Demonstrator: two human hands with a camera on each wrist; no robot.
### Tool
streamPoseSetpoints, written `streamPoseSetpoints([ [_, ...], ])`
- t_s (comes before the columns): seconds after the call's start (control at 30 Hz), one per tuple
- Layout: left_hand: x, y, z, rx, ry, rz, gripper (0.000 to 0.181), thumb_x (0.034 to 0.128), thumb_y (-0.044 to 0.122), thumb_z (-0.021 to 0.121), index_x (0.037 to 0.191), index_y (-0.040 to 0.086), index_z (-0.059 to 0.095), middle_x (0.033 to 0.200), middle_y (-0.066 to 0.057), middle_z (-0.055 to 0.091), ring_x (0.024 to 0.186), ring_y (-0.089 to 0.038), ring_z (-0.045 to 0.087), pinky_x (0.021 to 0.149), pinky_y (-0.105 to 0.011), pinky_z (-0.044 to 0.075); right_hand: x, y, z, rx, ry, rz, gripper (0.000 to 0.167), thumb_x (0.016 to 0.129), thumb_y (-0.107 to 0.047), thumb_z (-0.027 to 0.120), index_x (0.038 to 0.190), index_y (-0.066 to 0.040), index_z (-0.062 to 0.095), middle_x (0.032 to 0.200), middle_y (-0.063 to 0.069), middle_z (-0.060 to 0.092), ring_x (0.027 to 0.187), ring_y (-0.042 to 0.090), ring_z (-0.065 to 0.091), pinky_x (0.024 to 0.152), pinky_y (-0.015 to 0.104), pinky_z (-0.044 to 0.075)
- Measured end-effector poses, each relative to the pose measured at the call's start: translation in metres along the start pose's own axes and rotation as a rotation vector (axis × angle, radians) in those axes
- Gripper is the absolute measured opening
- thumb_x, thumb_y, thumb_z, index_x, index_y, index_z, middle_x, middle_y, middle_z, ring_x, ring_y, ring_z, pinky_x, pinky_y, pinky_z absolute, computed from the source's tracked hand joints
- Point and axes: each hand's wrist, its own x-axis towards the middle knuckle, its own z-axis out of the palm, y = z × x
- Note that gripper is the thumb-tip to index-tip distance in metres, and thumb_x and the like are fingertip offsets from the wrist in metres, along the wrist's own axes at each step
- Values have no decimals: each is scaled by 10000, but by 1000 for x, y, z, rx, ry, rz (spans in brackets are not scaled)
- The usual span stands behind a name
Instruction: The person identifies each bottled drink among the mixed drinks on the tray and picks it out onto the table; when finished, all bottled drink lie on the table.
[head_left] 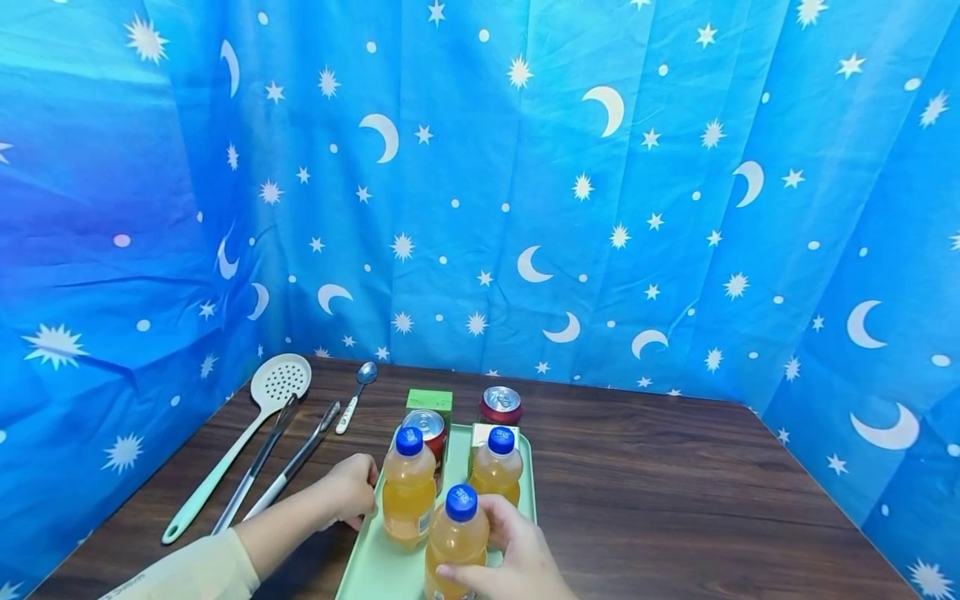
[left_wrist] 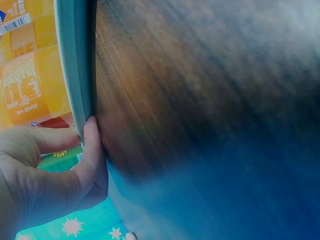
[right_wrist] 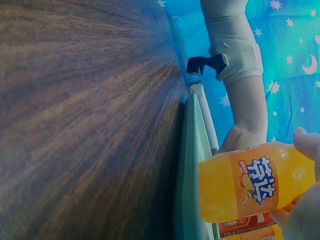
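A green tray (head_left: 367,560) holds two orange drink bottles, at the left (head_left: 408,500) and right (head_left: 497,475), with cans and cartons behind them. My right hand (head_left: 521,550) grips a third orange bottle (head_left: 453,546) over the tray's near part; in the right wrist view this bottle (right_wrist: 250,182) has its base close to the tray (right_wrist: 192,165), and whether they touch I cannot tell. My left hand (head_left: 351,492) is at the tray's left edge. The left wrist view shows that hand (left_wrist: 55,170) pinching the tray rim (left_wrist: 75,65) between thumb and fingers.
Left of the tray lie a slotted spoon (head_left: 217,471), metal tongs (head_left: 296,467) and a small spoon (head_left: 356,396). A red can (head_left: 501,406) and a green carton (head_left: 430,402) stand toward the back. A blue patterned curtain (head_left: 465,208) surrounds the dark wooden table (head_left: 660,500).
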Motion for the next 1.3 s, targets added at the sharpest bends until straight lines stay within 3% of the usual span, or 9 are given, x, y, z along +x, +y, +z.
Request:
streamPoseSetpoints([
  [0.4,0,1,1,-9,5,-3,334,617,-231,611,805,-18,435,746,-134,444,567,-228,552,433,-329,527,-4,-6,-2,5,18,-6,578,724,-273,805,1183,-67,520,1135,46,622,1035,268,585,893,553,448],
  [0.8,2,3,0,-5,-6,-4,336,641,-221,623,821,-12,432,762,-137,444,606,-231,562,454,-332,535,-8,-14,-10,7,12,-77,551,739,-288,794,1185,-96,533,1126,18,629,1065,246,586,924,549,427],
  [1.0,3,1,1,-8,0,2,339,638,-220,625,810,-4,428,757,-135,438,597,-231,557,447,-331,532,-12,-14,-15,23,5,-112,556,748,-289,787,1196,-82,529,1135,20,626,1084,226,578,949,541,408],
  [1.3,4,0,1,-8,-11,-17,342,652,-223,626,804,1,418,765,-136,429,597,-231,548,451,-341,533,-21,-16,-21,36,29,-101,604,740,-279,795,1209,-23,513,1157,74,616,1085,268,566,942,569,399],
])
